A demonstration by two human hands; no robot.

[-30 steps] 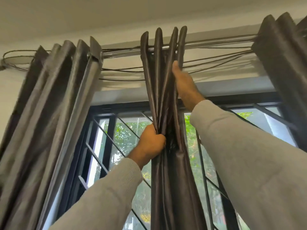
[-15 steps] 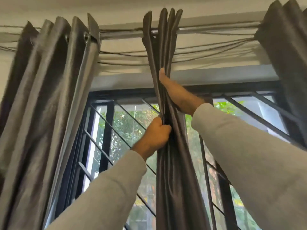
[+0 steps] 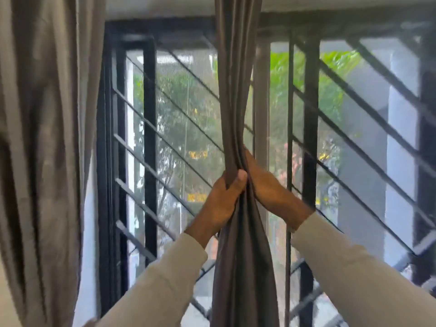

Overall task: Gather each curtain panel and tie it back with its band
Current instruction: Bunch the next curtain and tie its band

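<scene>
A dark grey curtain panel (image 3: 238, 79) hangs bunched into a narrow column in front of the middle of the window. My left hand (image 3: 223, 201) grips the gathered folds from the left, thumb across the front. My right hand (image 3: 271, 192) lies against the right side of the bundle at the same height, its fingers hidden behind the cloth. Below the hands the fabric spreads out and falls past the frame's bottom edge. No tie band shows.
Another grey curtain panel (image 3: 44, 138) hangs gathered along the left edge. Behind the cloth stands a black window frame (image 3: 149, 138) with slanted metal grille bars (image 3: 354, 147) and green trees outside.
The view has dropped from the curtain rod to the window. My right hand slid down the panel from near the top to meet my left hand, which stays gripping the folds.
</scene>
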